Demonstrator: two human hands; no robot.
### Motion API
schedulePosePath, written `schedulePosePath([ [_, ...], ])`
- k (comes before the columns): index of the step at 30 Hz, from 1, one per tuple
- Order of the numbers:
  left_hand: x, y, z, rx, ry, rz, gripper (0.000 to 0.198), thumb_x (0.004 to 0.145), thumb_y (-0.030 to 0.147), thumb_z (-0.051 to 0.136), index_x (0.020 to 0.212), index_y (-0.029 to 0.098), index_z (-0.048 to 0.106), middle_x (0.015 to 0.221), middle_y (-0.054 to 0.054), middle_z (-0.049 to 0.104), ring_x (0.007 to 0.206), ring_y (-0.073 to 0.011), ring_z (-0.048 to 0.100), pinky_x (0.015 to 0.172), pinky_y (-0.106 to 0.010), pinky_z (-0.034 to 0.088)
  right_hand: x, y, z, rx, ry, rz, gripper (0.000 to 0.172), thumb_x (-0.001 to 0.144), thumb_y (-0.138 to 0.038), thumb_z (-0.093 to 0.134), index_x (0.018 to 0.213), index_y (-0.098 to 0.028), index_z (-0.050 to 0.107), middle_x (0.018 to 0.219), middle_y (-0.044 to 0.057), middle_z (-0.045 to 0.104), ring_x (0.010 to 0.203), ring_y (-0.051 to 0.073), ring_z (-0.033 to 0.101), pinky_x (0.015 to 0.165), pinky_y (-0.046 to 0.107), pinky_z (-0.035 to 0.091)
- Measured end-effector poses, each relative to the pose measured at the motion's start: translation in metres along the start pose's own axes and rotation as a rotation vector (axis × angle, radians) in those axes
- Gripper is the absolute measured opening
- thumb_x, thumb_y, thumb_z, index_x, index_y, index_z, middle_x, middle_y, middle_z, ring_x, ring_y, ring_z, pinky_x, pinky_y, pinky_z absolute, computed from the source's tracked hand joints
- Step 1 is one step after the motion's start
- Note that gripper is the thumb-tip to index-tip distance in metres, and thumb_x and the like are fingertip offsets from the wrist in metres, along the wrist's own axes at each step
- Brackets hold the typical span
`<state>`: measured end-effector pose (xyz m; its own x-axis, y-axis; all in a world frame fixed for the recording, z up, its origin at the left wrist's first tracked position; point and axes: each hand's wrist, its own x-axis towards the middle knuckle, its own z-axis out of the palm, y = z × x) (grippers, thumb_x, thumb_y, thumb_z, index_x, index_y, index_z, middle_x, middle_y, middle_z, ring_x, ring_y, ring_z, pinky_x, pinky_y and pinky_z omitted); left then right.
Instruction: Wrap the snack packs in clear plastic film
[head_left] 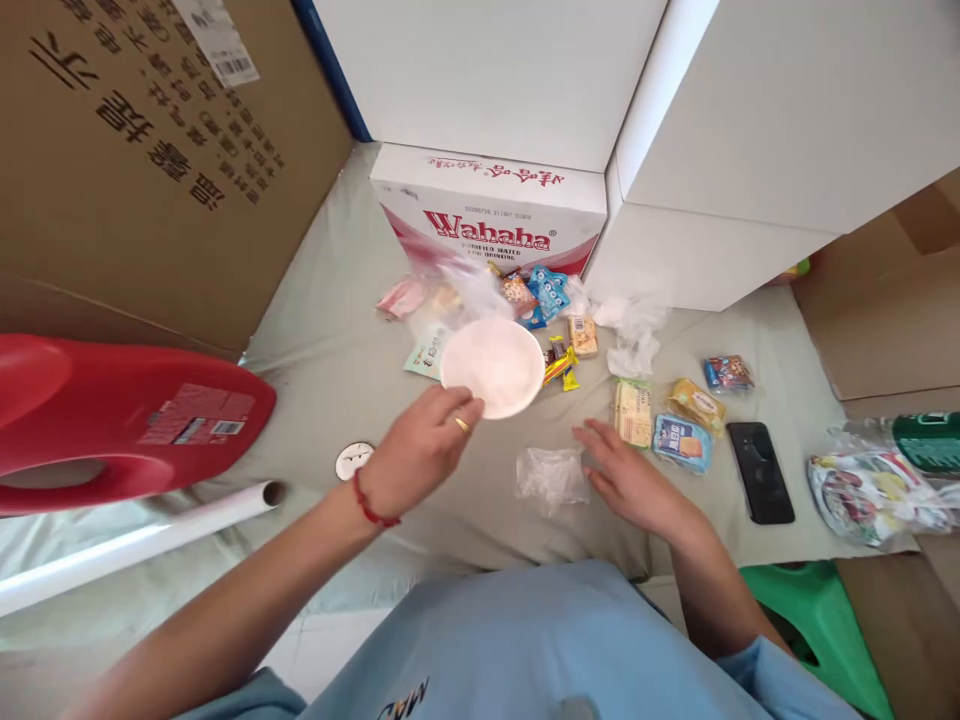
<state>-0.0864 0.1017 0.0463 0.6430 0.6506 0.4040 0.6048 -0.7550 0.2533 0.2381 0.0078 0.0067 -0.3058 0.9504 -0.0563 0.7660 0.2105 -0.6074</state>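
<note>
My pale blue shirt (517,640) fills the bottom of the view, and both my forearms reach out from it over the grey surface (330,350). My left hand (420,450), with a red cord (367,505) at the wrist and a ring (461,424) on one finger, pinches the near rim of a round white plate (495,365), fingers curled over the edge. My right hand (630,480) is spread open and flat with nothing in it, palm down. A crumpled clear bag (551,475) lies just to its left; I cannot tell if my thumb touches it. Just beyond my right fingertips sit a cracker packet (634,412) and a blue snack packet (681,443), and a black phone (760,472) lies farther right. Beyond the plate is a heap of small snacks (544,292) against a Wahaha box (487,215). Left of my left hand lie a small white disc (354,460), a white tube (135,540) and a red jug (112,420).
</note>
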Motion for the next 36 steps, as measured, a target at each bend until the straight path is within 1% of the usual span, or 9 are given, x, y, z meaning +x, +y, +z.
schedulePosePath([
  [5, -0.002, 0.047, 0.023, -0.060, -0.222, 0.180, 0.029, 0.097, 0.002, 0.042, 0.113, 0.016, 0.062, 0.098, -0.009, 0.065, 0.081, -0.0197, 0.053, 0.071, -0.031, 0.047, 0.025, -0.042, -0.059, -0.036, 0.403, -0.215, 0.054, 0.099, -0.033, 0.064, 0.151, -0.032, 0.048, 0.147, 0.013, 0.052, 0.138, 0.031, 0.053, 0.113, 0.053, 0.050],
  [8, -0.004, 0.054, 0.037, -0.070, -0.284, 0.211, 0.029, 0.096, 0.001, 0.044, 0.114, 0.015, 0.062, 0.100, -0.009, 0.064, 0.083, -0.0209, 0.053, 0.073, -0.033, 0.049, 0.046, -0.056, -0.050, -0.147, 0.156, -0.343, 0.051, 0.098, -0.035, 0.068, 0.146, -0.027, 0.054, 0.143, 0.014, 0.057, 0.132, 0.032, 0.056, 0.111, 0.054, 0.050],
  [12, -0.008, 0.054, 0.054, -0.112, -0.317, 0.108, 0.031, 0.098, 0.002, 0.039, 0.111, 0.016, 0.062, 0.106, -0.009, 0.064, 0.089, -0.0206, 0.057, 0.080, -0.032, 0.052, 0.068, -0.056, -0.023, -0.335, -0.173, -0.171, 0.058, 0.093, -0.030, 0.074, 0.145, -0.015, 0.055, 0.145, 0.021, 0.056, 0.129, 0.034, 0.056, 0.108, 0.052, 0.051],
  [14, -0.011, 0.053, 0.062, -0.149, -0.312, 0.033, 0.030, 0.101, 0.005, 0.034, 0.106, 0.016, 0.062, 0.104, -0.008, 0.064, 0.091, -0.0199, 0.059, 0.082, -0.032, 0.053, 0.076, -0.060, -0.014, -0.415, -0.257, -0.109, 0.064, 0.089, -0.030, 0.077, 0.148, -0.017, 0.054, 0.143, 0.022, 0.057, 0.128, 0.036, 0.057, 0.102, 0.050, 0.054],
  [22, -0.016, 0.047, 0.075, -0.245, -0.153, -0.033, 0.030, 0.101, 0.011, 0.035, 0.120, 0.017, 0.057, 0.103, -0.008, 0.066, 0.094, -0.0206, 0.063, 0.085, -0.035, 0.057, 0.096, -0.069, 0.007, -0.378, -0.378, 0.020, 0.032, 0.101, -0.021, 0.049, 0.121, -0.017, 0.074, 0.119, 0.019, 0.072, 0.111, 0.032, 0.069, 0.092, 0.044, 0.057],
  [26, -0.021, 0.042, 0.071, -0.249, -0.031, -0.089, 0.036, 0.099, 0.013, 0.043, 0.135, 0.016, 0.047, 0.106, -0.010, 0.066, 0.093, -0.0210, 0.066, 0.081, -0.034, 0.058, 0.069, -0.046, -0.022, 0.062, -0.148, -0.170, 0.041, 0.093, -0.022, 0.064, 0.134, -0.022, 0.066, 0.128, 0.011, 0.072, 0.117, 0.027, 0.068, 0.100, 0.041, 0.055],
  [29, -0.021, 0.040, 0.067, -0.236, -0.045, -0.134, 0.036, 0.098, 0.014, 0.045, 0.134, 0.016, 0.049, 0.106, -0.011, 0.066, 0.089, -0.0203, 0.067, 0.079, -0.033, 0.058, 0.055, -0.023, -0.065, 0.247, 0.229, -0.178, 0.045, 0.096, -0.033, 0.062, 0.140, -0.029, 0.060, 0.135, 0.007, 0.068, 0.119, 0.026, 0.068, 0.099, 0.041, 0.056],
  [33, -0.014, 0.042, 0.063, -0.230, -0.099, -0.072, 0.022, 0.099, 0.012, 0.042, 0.108, 0.018, 0.061, 0.105, -0.009, 0.066, 0.091, -0.0175, 0.067, 0.081, -0.030, 0.057, 0.090, 0.033, -0.103, -0.065, 0.730, 0.077, 0.057, 0.102, -0.041, 0.047, 0.157, -0.029, 0.042, 0.149, 0.012, 0.053, 0.137, 0.033, 0.054, 0.108, 0.052, 0.050],
  [36, -0.010, 0.049, 0.059, -0.232, -0.058, -0.057, 0.022, 0.100, 0.011, 0.043, 0.103, 0.018, 0.063, 0.105, -0.008, 0.066, 0.091, -0.0158, 0.067, 0.082, -0.027, 0.057, 0.143, 0.080, -0.094, -0.253, 0.685, 0.225, 0.058, 0.099, -0.032, 0.046, 0.155, -0.019, 0.047, 0.152, 0.019, 0.048, 0.144, 0.036, 0.044, 0.117, 0.057, 0.039],
])
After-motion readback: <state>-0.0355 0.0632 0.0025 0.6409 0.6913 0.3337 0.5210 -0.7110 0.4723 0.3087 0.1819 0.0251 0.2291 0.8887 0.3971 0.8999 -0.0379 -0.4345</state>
